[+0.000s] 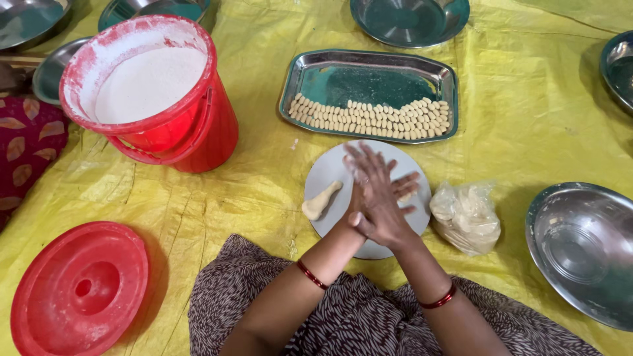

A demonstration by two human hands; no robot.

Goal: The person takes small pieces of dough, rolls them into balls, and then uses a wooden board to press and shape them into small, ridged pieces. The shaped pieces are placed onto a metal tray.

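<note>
My two hands are pressed palm to palm above a round grey plate [330, 168]. My right hand [376, 198] lies on top, fingers pointing up and left. The fingers of my left hand [407, 184] stick out beneath it toward the right. A small pale piece of dough [403, 197] shows between the palms. An elongated lump of dough [320, 201] rests on the plate's left side. Beyond the plate, a rectangular steel tray [369, 82] holds rows of small rolled dough pieces [369, 118].
A clear plastic bag of dough [465, 217] lies right of the plate. A red bucket of white flour [151, 86] stands at the upper left, its red lid [79, 287] at the lower left. Steel bowls sit at the right [580, 250] and top [409, 20] on the yellow sheet [514, 118].
</note>
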